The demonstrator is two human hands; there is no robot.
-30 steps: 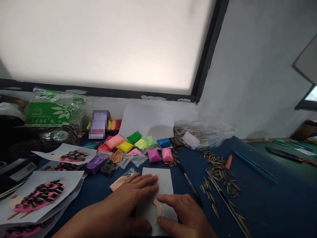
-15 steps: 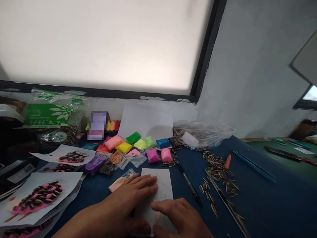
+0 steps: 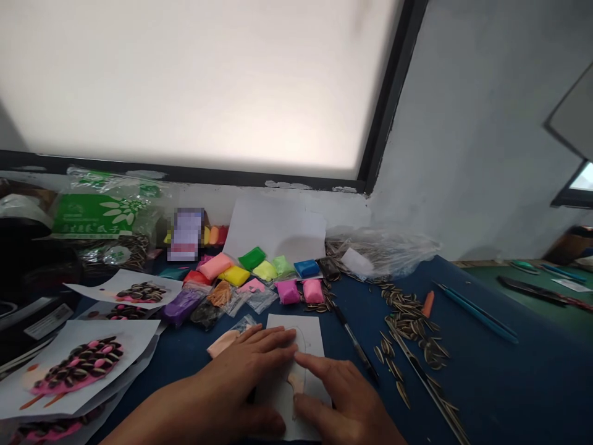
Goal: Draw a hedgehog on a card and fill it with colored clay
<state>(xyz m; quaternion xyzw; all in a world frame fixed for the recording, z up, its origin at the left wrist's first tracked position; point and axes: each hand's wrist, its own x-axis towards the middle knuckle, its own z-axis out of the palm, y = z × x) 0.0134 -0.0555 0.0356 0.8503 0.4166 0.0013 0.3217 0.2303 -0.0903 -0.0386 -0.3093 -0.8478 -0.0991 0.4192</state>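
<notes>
A white paper card [image 3: 315,334] with a thin pencil drawing lies in front of me on the blue table. On the drawing sits a flattened piece of peach clay [image 3: 297,383]. My left hand [image 3: 250,371] rests on the card's left side, fingers stretched out and holding nothing. My right hand [image 3: 345,395] is at the card's right side, index finger and thumb apart around the peach clay; its other fingers are partly hidden. Beside my left fingertips is an opened bag of peach clay [image 3: 225,341]. A black pen [image 3: 354,343] lies to the right of the card.
Colourful clay packs [image 3: 236,275] spread behind the card. Printed pictures of a seed-covered hedgehog-like figure [image 3: 78,364] are stacked at left. Loose sunflower seeds [image 3: 407,309], a metal-looking tool [image 3: 426,377] and blue tweezers [image 3: 477,312] lie at right. A green seed bag [image 3: 102,213] stands behind.
My right hand has shifted up and slightly right, its index fingertip further up the card, so more of the peach clay shows. My left hand has stayed nearly in place.
</notes>
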